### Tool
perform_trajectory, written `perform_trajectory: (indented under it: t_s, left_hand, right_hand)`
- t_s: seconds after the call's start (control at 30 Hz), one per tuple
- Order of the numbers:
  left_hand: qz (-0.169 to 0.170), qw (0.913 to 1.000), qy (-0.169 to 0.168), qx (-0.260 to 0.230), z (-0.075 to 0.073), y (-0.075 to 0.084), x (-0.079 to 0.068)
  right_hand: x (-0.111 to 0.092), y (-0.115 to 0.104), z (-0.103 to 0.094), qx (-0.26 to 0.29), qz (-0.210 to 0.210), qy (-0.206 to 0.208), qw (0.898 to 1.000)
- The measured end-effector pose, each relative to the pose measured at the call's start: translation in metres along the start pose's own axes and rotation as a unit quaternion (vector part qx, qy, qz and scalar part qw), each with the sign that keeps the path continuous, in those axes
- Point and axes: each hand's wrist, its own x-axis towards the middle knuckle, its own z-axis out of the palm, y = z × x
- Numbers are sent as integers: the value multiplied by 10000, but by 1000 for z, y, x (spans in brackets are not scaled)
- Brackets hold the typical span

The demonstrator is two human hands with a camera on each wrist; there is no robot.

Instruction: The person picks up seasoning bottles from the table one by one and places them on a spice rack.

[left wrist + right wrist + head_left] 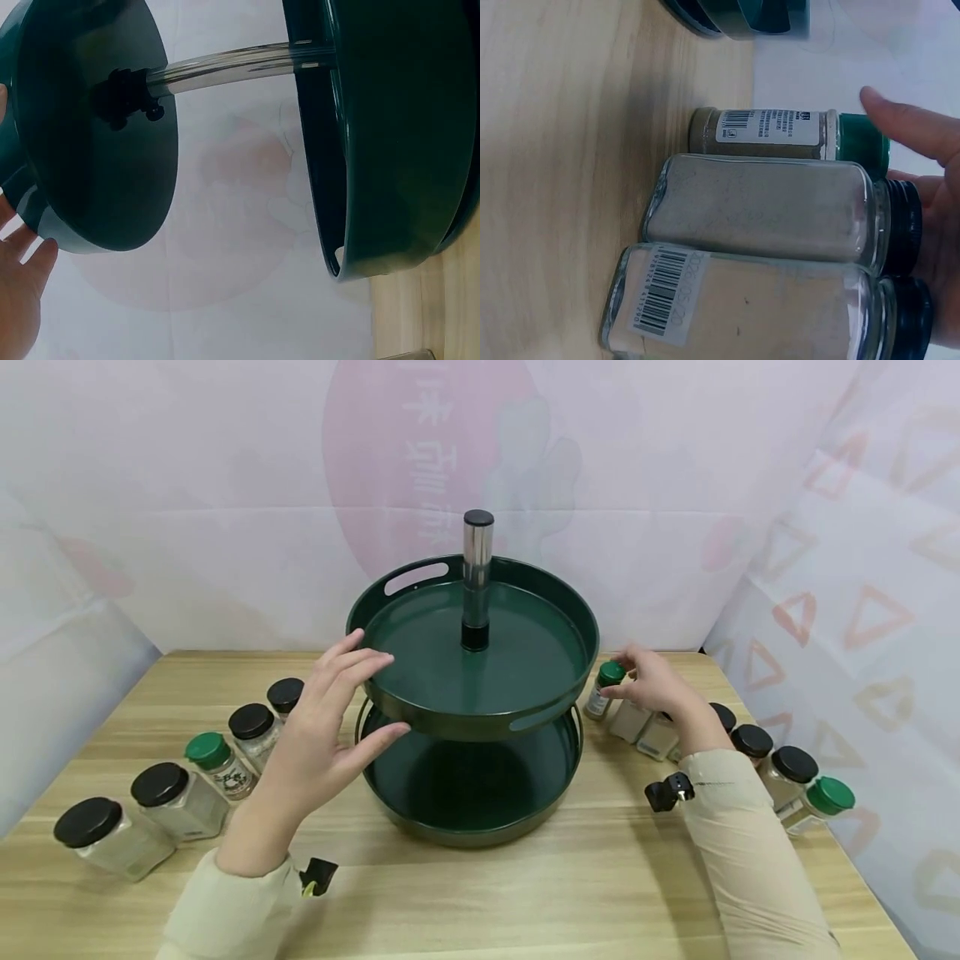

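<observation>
A two-tier dark green round tray stand (472,718) with a steel post stands mid-table. At the left front of its upper tray my left hand (318,727) has its fingers spread, fingertips right at the rim; the left wrist view shows fingers (41,259) beside that tray. My right hand (656,685) is at a small green-capped spice jar (597,693), standing right of the stand. In the right wrist view the thumb (900,120) lies straight along one side of the cap, the other fingers partly hidden behind the caps. The jar stands upright on the table.
More spice jars, among them a black-capped one (765,202), stand close beside the green-capped jar and run toward the right front, ending at another green-capped jar (817,806). A left row holds several black-capped jars (183,797) and one green-capped jar (221,764). A white cloth (225,485) hangs behind.
</observation>
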Motion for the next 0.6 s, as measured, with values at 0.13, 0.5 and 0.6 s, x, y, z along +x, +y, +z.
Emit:
perform_trajectory:
  t_s: [0.13, 0.5, 0.6]
  left_hand:
    - [-44, 9999, 80, -63, 2, 0, -1]
    - [90, 9993, 332, -146, 6, 0, -4]
    - [132, 9991, 360, -177, 7, 0, -4]
  right_hand:
    - [3, 0, 1, -90, 22, -71, 9999]
    - [6, -1, 2, -132, -120, 6, 9998]
    - [5, 0, 2, -109, -186, 29, 9998]
